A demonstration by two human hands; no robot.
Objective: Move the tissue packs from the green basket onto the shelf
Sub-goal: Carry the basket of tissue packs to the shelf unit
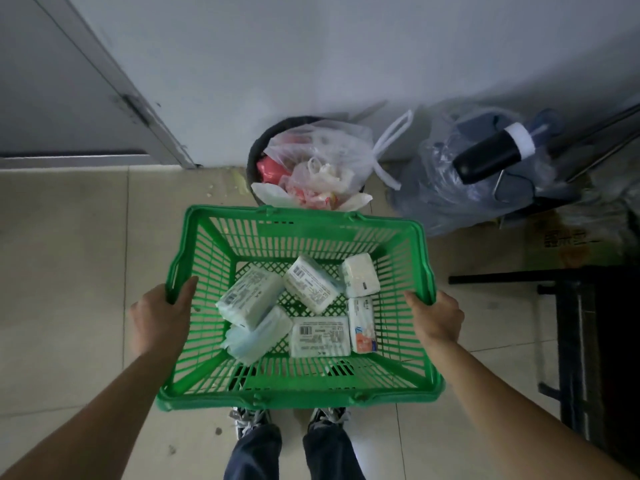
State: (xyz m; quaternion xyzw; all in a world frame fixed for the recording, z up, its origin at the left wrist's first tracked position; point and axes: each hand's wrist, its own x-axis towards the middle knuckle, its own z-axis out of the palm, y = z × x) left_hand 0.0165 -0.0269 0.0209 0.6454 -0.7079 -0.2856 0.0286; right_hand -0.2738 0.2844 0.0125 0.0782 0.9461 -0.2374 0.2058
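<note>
A green plastic basket (304, 233) hangs above the tiled floor in front of me, held by both sides. My left hand (159, 317) grips its left rim and my right hand (434, 318) grips its right rim. Several white tissue packs lie loose on the basket's floor: one at the left (249, 296), one in the middle (310, 284), one at the back right (360, 274), one at the front (320, 336) and one with an orange print (362, 329) at the right. A black frame (588, 334) that may be the shelf stands at the right edge.
A black bin (258, 143) lined with a clear bag of rubbish stands by the wall just beyond the basket. A large water bottle wrapped in plastic (478, 174) lies to its right. A grey door (52, 81) is at the left. My shoes (291, 419) show below the basket.
</note>
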